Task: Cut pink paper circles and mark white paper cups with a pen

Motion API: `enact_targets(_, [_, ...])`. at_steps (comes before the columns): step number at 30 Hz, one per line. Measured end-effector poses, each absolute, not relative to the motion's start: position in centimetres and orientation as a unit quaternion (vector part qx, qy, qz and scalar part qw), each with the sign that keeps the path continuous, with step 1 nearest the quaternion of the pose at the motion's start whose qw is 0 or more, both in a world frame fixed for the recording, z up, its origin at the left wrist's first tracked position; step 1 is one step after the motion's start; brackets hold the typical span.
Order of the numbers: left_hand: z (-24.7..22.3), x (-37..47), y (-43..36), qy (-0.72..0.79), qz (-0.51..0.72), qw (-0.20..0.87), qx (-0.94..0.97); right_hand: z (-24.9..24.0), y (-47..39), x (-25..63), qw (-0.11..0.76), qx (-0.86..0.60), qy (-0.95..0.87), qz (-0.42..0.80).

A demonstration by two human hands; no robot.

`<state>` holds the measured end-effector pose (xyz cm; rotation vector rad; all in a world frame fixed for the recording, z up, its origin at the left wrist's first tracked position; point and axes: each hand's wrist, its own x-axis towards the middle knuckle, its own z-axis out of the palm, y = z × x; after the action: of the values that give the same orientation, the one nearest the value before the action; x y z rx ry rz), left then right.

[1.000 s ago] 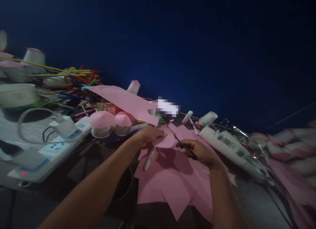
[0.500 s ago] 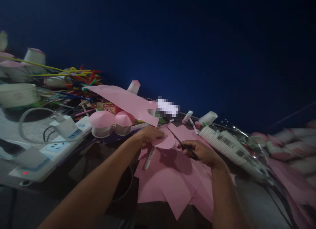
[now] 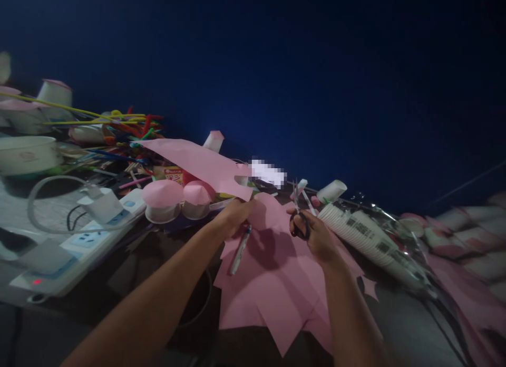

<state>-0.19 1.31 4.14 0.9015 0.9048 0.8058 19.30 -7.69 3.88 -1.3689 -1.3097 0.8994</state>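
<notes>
My left hand [image 3: 236, 215] is closed on the edge of a rounded pink paper piece [image 3: 265, 211], held over a pile of pink paper sheets [image 3: 269, 293]. In my right hand [image 3: 319, 239] are dark-handled scissors [image 3: 299, 224], their blades pointing up and away, apart from the paper piece. A whitish pen [image 3: 240, 251] lies on the sheets beside my left wrist. Beyond my left hand, a large pink paper offcut [image 3: 197, 158] leans over other craft things.
Two paper cups with pink cone tops [image 3: 162, 194] stand left, near a power strip [image 3: 89, 240] with plugs. Colourful pipe cleaners [image 3: 134, 119] are heaped behind. A stack of paper cups [image 3: 361, 232] lies right, near a small pink scrap [image 3: 370, 288].
My right hand has drawn the scissors away from the paper piece and turned the blades upward. My left hand still holds the piece, which has shifted slightly and tilted.
</notes>
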Motion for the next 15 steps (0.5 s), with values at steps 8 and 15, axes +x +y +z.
enact_targets(8, [3.8, -0.1, 1.5, 0.393, 0.342, 0.745, 0.417, 4.3, -7.7, 18.1, 0.483, -0.581, -0.531, 0.384])
enact_targets(15, [4.2, 0.3, 1.5, 0.363, 0.402, 0.751, 0.377, 4.6, -7.7, 17.1, 0.462, -0.594, -0.518, 0.407])
